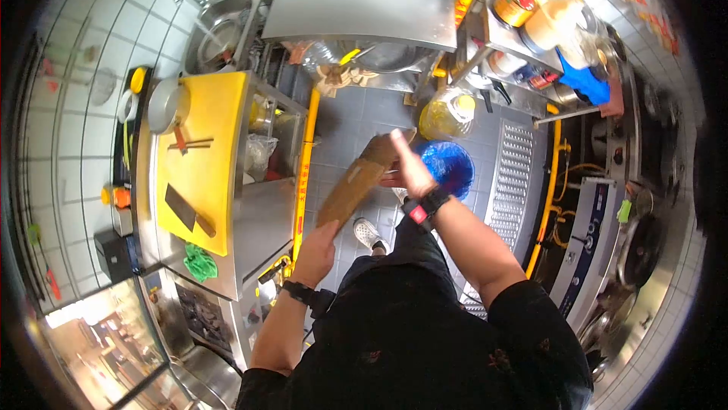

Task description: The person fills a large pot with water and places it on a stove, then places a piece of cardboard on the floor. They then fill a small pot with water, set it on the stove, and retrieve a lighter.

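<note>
A long brown piece of what looks like folded cardboard (345, 196) is held at a slant in front of my body, above the floor. My left hand (318, 247) is closed on its lower end. At its upper end is my right hand (412, 171), with the thumb stretched over the edge and the other fingers curled against the side, partly hidden. Just beyond my right hand are a blue bag-lined bin (447, 170) and a large clear jug of yellow liquid (446, 114).
On the left counter lies a yellow cutting board (203, 175) with a cleaver (182, 209), chopsticks (191, 145) and a pot (168, 105). A green cloth (199, 262) lies beside it. A steel table (360, 8) and sink (220, 35) stand ahead. A metal floor grate (509, 171) runs on the right.
</note>
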The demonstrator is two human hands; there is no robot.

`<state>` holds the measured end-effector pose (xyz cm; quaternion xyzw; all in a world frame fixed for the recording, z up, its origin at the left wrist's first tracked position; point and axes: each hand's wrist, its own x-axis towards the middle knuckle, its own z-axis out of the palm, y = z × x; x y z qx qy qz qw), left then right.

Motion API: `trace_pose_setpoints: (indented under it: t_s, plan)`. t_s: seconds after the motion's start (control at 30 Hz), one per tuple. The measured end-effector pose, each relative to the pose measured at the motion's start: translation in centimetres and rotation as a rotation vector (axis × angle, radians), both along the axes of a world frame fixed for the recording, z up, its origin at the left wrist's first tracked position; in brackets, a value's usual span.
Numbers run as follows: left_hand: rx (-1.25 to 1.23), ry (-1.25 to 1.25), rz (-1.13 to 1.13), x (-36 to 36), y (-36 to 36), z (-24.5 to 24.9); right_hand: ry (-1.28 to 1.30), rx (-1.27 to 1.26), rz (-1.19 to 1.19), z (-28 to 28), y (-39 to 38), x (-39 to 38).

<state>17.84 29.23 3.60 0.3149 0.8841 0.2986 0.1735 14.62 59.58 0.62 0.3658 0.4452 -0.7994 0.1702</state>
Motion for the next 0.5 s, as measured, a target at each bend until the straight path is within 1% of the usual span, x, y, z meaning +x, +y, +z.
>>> trace_pose_setpoints:
  t_s: [0.03, 0.07, 0.13, 0.17, 0.2, 0.23, 0.27, 0.3, 0.33, 0.4, 0.43, 0.47, 0.5]
  plan:
    - [-0.019, -0.009, -0.026, 0.7, -0.6, 0.4, 0.004, -0.171, -0.051, -0.2, 0.4, -0.5]
    - [-0.010, -0.005, 0.003, 1.2, -1.3, 0.7, 0.058, -0.293, -0.106, -1.1, -0.1, -0.5]
    - [-0.004, 0.090, -0.028, 2.1, -2.7, 0.8, -0.095, -0.083, 0.043, -2.0, 0.2, 0.6]
    - [-0.049, 0.104, -0.062, 2.6, -4.2, -0.2, -0.074, -0.053, 0.024, -2.0, -0.4, 1.4]
    - [-0.035, 0.101, -0.015, 3.3, -4.9, -0.1, -0.054, -0.024, 0.007, -1.7, -1.3, 2.5]
    - [-0.005, 0.054, 0.050, 3.9, -5.7, 0.3, -0.057, -0.008, 0.050, -1.4, -2.3, 3.8]
    - [0.026, 0.009, 0.116, 4.4, -6.4, 0.4, 0.068, -0.040, 0.042, -1.1, -3.1, 5.0]
    - [0.045, -0.109, 0.206, 5.2, -7.1, -0.2, 0.192, -0.079, 0.031, -0.8, -3.8, 6.0]
    - [0.056, -0.114, 0.234, 5.9, -7.5, -0.7, 0.207, -0.077, 0.083, -0.8, -4.7, 6.9]
    - [0.074, -0.206, 0.350, 6.4, -8.0, -1.7, 0.161, 0.096, 0.060, -0.4, -7.3, 8.3]
    - [0.047, -0.244, 0.380, 6.5, -8.0, -2.0, 0.160, 0.106, 0.069, 0.6, -8.5, 8.7]
    - [0.060, -0.248, 0.386, 6.3, -8.5, -2.4, 0.170, 0.180, 0.078, 1.8, -9.3, 9.0]
    - [0.038, -0.340, 0.378, 6.0, -8.9, -2.9, 0.181, 0.256, 0.087, 2.9, -9.9, 9.3]
